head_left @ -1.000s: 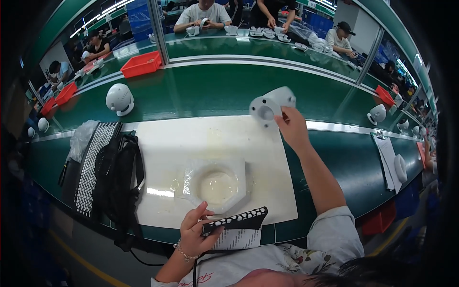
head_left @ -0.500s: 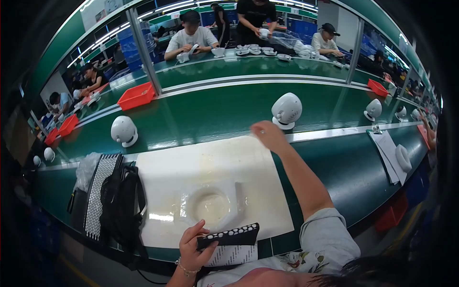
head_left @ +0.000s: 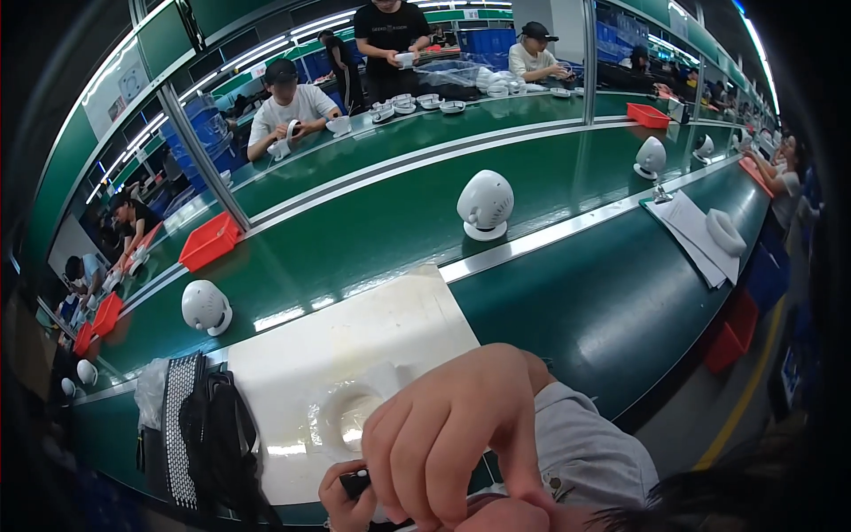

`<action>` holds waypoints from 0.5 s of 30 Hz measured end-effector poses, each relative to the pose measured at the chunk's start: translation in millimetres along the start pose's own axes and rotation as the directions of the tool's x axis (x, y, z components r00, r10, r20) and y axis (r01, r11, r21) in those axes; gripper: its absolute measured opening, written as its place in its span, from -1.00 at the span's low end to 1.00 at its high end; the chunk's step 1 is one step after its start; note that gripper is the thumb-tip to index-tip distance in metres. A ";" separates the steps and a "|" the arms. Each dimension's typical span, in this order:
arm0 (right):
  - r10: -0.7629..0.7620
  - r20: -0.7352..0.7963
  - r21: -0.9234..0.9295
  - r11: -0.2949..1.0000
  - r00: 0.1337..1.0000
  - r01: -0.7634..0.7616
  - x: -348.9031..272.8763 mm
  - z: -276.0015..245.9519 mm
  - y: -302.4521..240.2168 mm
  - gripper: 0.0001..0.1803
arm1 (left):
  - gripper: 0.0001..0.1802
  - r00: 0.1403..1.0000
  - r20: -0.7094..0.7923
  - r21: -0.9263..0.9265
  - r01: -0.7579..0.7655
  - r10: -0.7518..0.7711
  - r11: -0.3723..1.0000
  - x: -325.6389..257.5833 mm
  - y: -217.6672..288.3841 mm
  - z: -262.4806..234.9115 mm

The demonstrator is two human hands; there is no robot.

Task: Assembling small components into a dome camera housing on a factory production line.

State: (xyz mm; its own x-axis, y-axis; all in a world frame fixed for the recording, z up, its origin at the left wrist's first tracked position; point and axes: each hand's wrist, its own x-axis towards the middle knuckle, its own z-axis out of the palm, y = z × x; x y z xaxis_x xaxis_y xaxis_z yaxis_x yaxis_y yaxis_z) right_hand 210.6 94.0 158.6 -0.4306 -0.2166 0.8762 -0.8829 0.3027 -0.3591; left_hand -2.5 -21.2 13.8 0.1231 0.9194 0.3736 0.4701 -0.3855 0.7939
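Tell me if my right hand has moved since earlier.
Yes, toward you: your right hand has left the far edge of the mat and hides its near-right part.

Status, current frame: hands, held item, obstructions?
Left hand gripping black item. Right hand curled in front, grip hidden. Right hand partly blocks view of white recessed block.

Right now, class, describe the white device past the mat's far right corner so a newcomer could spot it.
Find the long green strip between the metal rails, then the cream mat on its near side. Just past the mat's far right corner stands a white egg-shaped device on a round base. Of the similar devices along the strip, it looks largest.
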 end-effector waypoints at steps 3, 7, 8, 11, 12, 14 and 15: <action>-0.017 -0.007 -0.076 0.997 1.000 0.017 -7.0 -2.6 -7.1 -0.42 | -0.72 0.994 0.043 0.071 0.095 -0.098 0.993 9.3 16.9 -0.6; -0.069 -0.012 -0.181 0.981 0.998 0.065 -7.6 -3.6 -9.5 -0.41 | -0.71 0.997 0.036 0.052 0.069 -0.071 0.996 8.1 14.0 -0.2; -0.059 0.028 -0.179 0.982 0.998 0.063 -5.1 -3.9 -10.0 -0.41 | -0.71 0.996 0.036 0.090 0.082 -0.085 0.993 7.3 15.1 -1.7; -0.099 0.056 -0.196 0.975 0.994 0.108 -2.3 -4.1 -8.5 -0.43 | -0.71 0.991 0.050 0.088 0.116 -0.121 0.989 5.0 16.5 -1.6; -0.157 0.056 -0.195 0.967 0.986 0.165 -2.9 -3.5 -9.8 -0.44 | -0.71 0.987 0.043 0.053 0.150 -0.152 0.987 5.6 17.1 -0.5; -0.168 0.039 -0.209 0.963 0.985 0.173 -7.3 -1.3 -11.2 -0.47 | -0.70 0.985 0.054 0.058 0.163 -0.166 0.985 7.0 19.8 1.1; -0.180 0.027 -0.214 0.960 0.983 0.182 -8.8 -0.6 -11.9 -0.49 | -0.70 0.982 0.056 0.062 0.179 -0.182 0.982 7.5 20.6 1.4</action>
State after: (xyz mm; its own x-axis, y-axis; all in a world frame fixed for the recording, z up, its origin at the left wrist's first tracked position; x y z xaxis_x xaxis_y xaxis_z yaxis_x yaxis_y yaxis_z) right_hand 225.1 92.9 155.3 -0.2696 -0.2928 0.9174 -0.8856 0.4495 -0.1168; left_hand 9.3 -22.2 32.4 0.0838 0.9772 0.1952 0.5380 -0.2092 0.8166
